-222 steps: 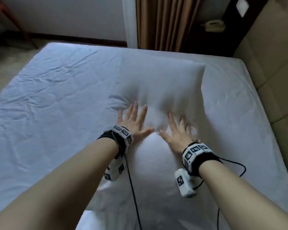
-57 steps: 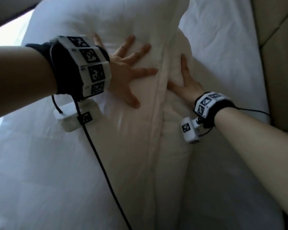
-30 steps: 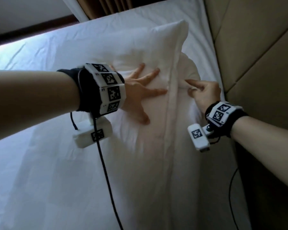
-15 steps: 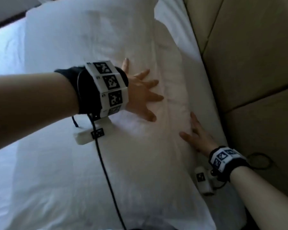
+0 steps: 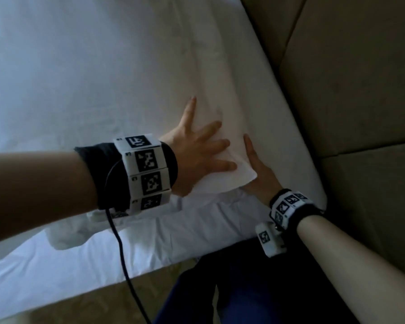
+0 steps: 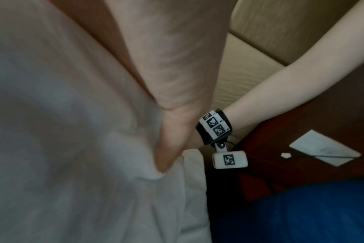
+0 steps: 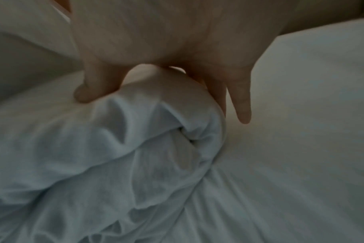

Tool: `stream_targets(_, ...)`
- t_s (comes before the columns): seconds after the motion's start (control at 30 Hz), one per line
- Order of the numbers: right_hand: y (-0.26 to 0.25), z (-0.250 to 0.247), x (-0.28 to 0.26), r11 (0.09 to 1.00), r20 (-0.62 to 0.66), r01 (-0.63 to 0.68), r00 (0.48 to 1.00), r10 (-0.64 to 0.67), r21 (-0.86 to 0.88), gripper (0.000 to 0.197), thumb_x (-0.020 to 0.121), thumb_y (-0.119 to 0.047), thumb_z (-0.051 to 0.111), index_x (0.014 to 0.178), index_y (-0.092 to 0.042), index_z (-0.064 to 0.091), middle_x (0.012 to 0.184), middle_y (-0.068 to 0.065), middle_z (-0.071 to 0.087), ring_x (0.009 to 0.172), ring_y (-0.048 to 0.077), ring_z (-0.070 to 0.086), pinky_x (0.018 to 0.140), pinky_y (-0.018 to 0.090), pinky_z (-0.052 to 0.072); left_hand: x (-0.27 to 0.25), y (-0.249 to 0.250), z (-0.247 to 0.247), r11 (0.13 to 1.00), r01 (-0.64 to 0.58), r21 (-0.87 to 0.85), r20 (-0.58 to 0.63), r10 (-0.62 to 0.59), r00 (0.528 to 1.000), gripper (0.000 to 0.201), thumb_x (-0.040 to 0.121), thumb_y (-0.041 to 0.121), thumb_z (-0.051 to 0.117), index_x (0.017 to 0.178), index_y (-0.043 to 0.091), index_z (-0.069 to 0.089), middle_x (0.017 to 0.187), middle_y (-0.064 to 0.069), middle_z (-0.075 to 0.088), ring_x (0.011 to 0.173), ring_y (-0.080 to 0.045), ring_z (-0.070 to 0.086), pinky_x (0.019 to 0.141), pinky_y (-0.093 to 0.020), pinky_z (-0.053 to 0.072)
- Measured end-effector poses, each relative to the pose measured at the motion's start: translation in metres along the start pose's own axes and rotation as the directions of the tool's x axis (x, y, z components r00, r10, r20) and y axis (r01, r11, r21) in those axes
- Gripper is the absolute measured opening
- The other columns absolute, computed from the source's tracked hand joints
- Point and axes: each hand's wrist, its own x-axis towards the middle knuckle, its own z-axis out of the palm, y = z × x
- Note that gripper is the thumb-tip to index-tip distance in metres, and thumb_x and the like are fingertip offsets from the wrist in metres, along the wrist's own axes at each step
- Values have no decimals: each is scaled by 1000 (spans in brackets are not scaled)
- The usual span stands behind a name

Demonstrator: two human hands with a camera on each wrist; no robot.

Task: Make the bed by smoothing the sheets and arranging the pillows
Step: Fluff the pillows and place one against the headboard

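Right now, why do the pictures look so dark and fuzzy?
Head view: dim room, the pillow greyish, left hand fairly sharp. Left wrist view: that hand fills the frame, smeared. Right wrist view: right hand close and soft, pillow folds shadowed.

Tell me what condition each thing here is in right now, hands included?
pillow: lying flat on the bed, near corner bunched and creased.
left hand: fingers spread, pressing flat on the pillow.
right hand: at the pillow's corner, thumb and fingers around the bunched fabric.
sheet: spread over the mattress, lightly wrinkled.
headboard: padded panels, upright beside the bed.
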Motion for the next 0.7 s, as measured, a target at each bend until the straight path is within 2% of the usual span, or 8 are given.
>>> stream_targets(0.07,1,12,6,997,-99,25,995,-18,74,98,89,-42,64,149,-46,-13,124,-7,47,102,15,55,85,21,38,2,8,7,997,34,62,-8,-33,999,87,85,56,58,149,48,0,159,-3,12,146,-41,2,98,-84,2)
stream_targets(0.13,1,26,5,992,-210,94,975,-74,89,86,92,-42,59,146,-54,-6,110,-13,50,90,11,57,78,17,41,1,9,13,995,56,79,-32,-53,998,81,88,47,59,149,48,5,158,-4,16,146,-41,4,98,-84,6)
stream_targets(0.23,12,35,9,974,-345,134,936,-64,183,66,99,-28,51,142,-61,14,112,-13,52,96,5,54,88,7,40,0,8,20,995,73,74,-90,-66,994,67,92,35,52,148,46,19,154,-3,27,145,-41,13,97,-83,11)
stream_targets(0.33,22,35,11,956,-473,244,870,-141,164,63,94,-2,48,138,-46,46,104,-8,63,89,3,59,98,22,49,4,7,24,993,81,80,-97,-73,993,57,95,28,35,148,46,23,154,-2,28,144,-41,16,97,-83,13)
stream_targets(0.4,21,26,10,937,-519,305,836,-179,168,55,92,7,50,129,-31,61,109,-6,67,96,0,61,98,22,48,5,6,18,996,62,67,-78,-56,995,59,92,26,27,147,46,29,153,-2,31,143,-42,21,95,-84,15)
stream_targets(0.5,8,5,0,892,-563,347,815,-135,288,51,90,9,52,114,-32,70,107,-13,69,100,1,65,96,27,50,8,-2,5,998,59,34,-36,-57,998,65,98,23,38,150,49,9,159,2,13,146,-38,7,97,-84,11)
stream_targets(0.57,-2,-13,-10,906,-591,343,794,-140,246,43,89,9,53,111,-23,72,106,-10,70,101,-3,65,95,21,50,6,-10,-11,998,56,-2,22,-56,998,76,97,22,44,150,49,-3,161,5,2,147,-35,-1,99,-83,11)
stream_targets(0.7,-26,-70,-29,879,-638,376,761,-114,292,38,87,7,55,106,-20,73,103,-10,71,103,1,65,94,20,49,15,-29,-56,990,63,-124,38,-59,998,82,95,21,47,148,54,-7,161,10,-2,149,-31,-3,100,-82,11)
